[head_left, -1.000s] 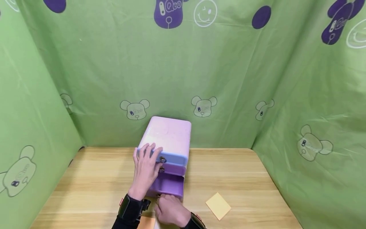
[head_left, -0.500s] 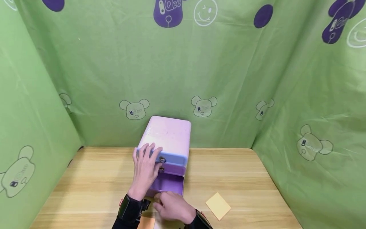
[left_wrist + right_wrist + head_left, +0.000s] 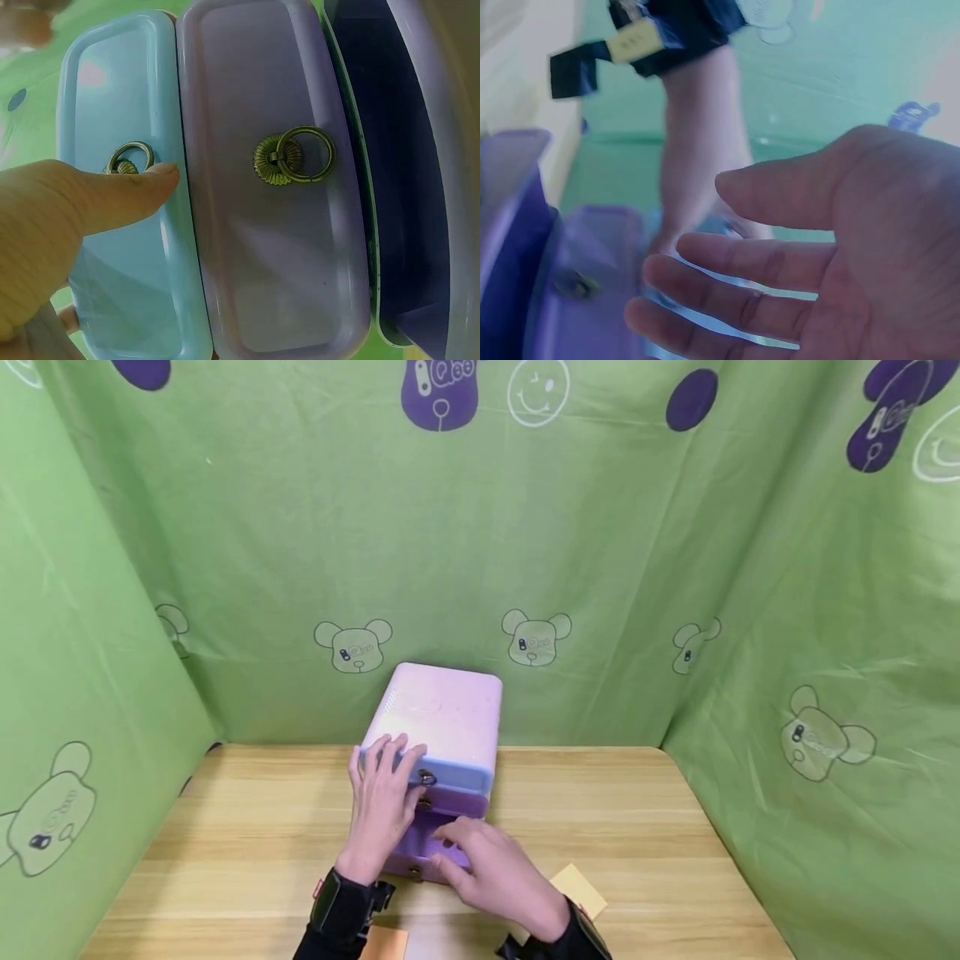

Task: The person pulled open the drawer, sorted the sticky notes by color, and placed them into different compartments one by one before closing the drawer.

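A small pink drawer cabinet [image 3: 442, 706] stands at the back of the table. My left hand [image 3: 381, 806] rests on its top front edge, fingers spread over the top and thumb lying against the blue top drawer [image 3: 124, 277]. Below, the purple middle drawer [image 3: 281, 277] is closed, with a brass ring pull [image 3: 277, 159]. The purple bottom drawer [image 3: 397, 863] is pulled out, and no objects show in its visible part. Over its front right corner hovers my right hand [image 3: 498, 872], fingers loosely bent and holding nothing; the right wrist view shows the thumb apart from the fingers.
A yellow square of paper [image 3: 579, 887] lies to the right on the wooden table [image 3: 637, 827], partly behind my right wrist. An orange paper [image 3: 385, 943] is at the bottom edge. Green printed cloth [image 3: 450, 543] encloses the table's back and sides.
My right hand has let go of the bottom drawer's front and moved up and to the right. The drawer stays pulled out. The left hand keeps its place on the cabinet.
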`<state>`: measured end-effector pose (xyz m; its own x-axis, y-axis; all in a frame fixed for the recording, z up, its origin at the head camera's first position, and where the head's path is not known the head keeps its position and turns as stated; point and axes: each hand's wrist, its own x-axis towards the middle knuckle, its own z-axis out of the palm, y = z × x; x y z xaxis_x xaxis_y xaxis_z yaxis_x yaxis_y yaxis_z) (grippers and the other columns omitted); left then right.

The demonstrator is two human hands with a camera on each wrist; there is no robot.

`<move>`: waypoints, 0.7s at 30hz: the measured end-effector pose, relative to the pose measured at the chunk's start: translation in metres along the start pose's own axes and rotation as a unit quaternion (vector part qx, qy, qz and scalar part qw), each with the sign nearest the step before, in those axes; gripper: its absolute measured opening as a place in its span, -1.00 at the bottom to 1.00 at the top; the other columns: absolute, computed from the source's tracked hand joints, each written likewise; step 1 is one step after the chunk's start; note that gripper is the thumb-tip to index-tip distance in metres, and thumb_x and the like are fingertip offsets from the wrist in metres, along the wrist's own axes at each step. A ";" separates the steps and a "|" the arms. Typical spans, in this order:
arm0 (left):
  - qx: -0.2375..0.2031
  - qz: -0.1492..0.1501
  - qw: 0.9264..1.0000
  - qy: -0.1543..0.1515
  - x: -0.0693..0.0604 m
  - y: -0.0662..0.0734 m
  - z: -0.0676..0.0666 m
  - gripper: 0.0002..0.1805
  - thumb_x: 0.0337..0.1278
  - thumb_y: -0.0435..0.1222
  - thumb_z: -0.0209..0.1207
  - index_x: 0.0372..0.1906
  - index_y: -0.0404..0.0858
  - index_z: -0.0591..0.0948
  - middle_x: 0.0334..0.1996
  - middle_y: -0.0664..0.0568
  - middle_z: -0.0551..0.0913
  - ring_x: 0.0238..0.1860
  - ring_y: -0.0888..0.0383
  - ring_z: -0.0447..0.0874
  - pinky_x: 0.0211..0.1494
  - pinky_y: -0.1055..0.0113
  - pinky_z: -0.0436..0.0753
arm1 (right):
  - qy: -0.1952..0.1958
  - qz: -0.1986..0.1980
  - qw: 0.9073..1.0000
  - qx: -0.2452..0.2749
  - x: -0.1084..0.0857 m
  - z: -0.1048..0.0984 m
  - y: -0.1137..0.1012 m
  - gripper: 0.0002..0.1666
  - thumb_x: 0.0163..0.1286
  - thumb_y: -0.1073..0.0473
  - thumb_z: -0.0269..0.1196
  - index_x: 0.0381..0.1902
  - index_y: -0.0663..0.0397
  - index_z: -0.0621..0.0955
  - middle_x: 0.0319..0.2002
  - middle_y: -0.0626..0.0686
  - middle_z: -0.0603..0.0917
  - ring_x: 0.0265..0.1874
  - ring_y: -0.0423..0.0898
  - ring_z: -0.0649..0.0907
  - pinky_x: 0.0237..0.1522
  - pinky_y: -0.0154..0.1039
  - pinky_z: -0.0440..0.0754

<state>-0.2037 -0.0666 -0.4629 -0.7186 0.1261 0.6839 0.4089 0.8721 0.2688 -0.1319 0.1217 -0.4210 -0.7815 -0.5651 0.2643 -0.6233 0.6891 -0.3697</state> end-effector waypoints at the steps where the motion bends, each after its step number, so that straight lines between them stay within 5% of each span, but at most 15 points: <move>1: 0.000 0.000 1.000 -0.001 0.001 0.000 -0.001 -0.27 -0.23 -0.30 0.59 0.19 -0.05 0.57 0.30 -0.14 0.54 0.40 -0.18 0.33 0.50 -0.40 0.08 | 0.013 0.003 1.000 -0.002 -0.002 -0.004 0.001 -0.73 0.41 0.07 0.29 0.00 0.04 0.69 -0.17 -0.07 0.75 -0.18 -0.20 0.69 -0.12 -0.29 0.69; 12: -0.004 -0.006 1.000 -0.007 0.000 -0.001 -0.003 -0.28 -0.20 -0.31 0.58 0.20 -0.06 0.57 0.32 -0.16 0.53 0.41 -0.19 0.32 0.51 -0.41 0.04 | 0.132 0.096 0.987 -0.017 -0.025 -0.034 0.023 -0.68 0.26 0.10 0.44 -0.03 -0.04 0.71 -0.09 -0.06 0.77 -0.02 -0.13 0.72 0.04 -0.09 0.71; 21: -0.005 -0.001 1.000 -0.007 0.001 -0.002 -0.001 -0.27 -0.22 -0.30 0.58 0.20 -0.05 0.57 0.31 -0.16 0.53 0.40 -0.19 0.33 0.51 -0.41 0.05 | 0.155 0.166 0.974 -0.013 -0.043 -0.047 0.055 -0.57 0.27 0.16 0.45 0.08 0.13 0.67 -0.03 0.08 0.75 -0.03 0.04 0.71 -0.02 0.01 0.68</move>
<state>-0.2043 -0.0686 -0.4623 -0.7272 0.1306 0.6738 0.4122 0.8681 0.2767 -0.1336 0.2046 -0.4109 -0.9082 -0.1485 0.3914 -0.3327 0.8235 -0.4594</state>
